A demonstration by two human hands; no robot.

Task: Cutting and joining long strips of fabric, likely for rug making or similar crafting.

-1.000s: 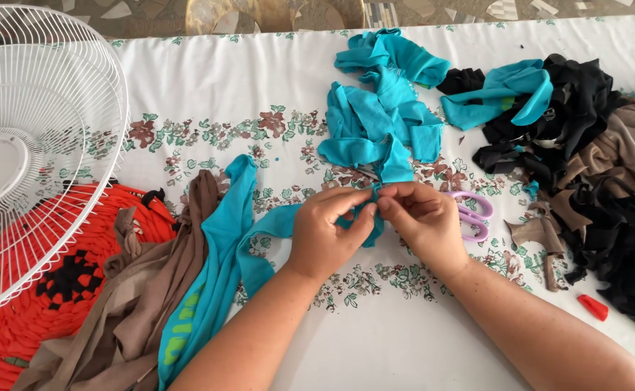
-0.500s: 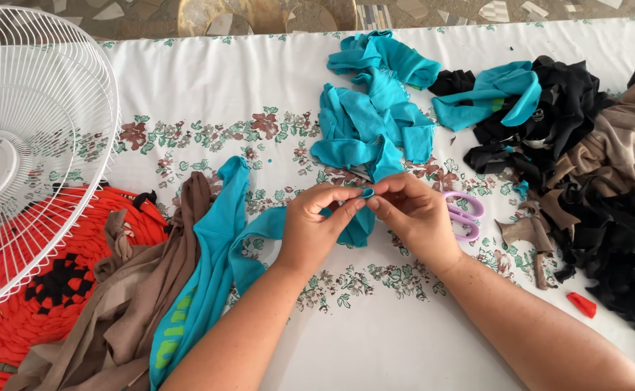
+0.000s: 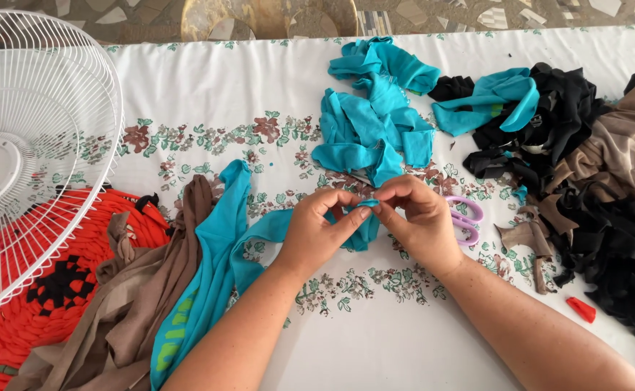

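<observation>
My left hand point(image 3: 320, 232) and my right hand point(image 3: 422, 219) meet over the middle of the table, both pinching the same teal fabric strip point(image 3: 259, 235) at its folded end. The strip trails left from my fingers to a bundle of teal and brown strips point(image 3: 165, 289). A heap of loose teal strips point(image 3: 372, 127) lies just beyond my hands. Purple-handled scissors point(image 3: 468, 217) rest on the cloth, partly hidden behind my right hand.
A white wire fan guard point(image 3: 35, 145) lies at the left over an orange and black woven mat point(image 3: 28, 304). Black, brown and teal fabric scraps point(image 3: 593, 181) fill the right side. A small red piece point(image 3: 580, 309) lies near the right. A white floral tablecloth point(image 3: 209, 94) covers the table.
My fingers have worked the teal strip's end between them, folding it tighter. The view has shifted slightly; the piles have not moved.
</observation>
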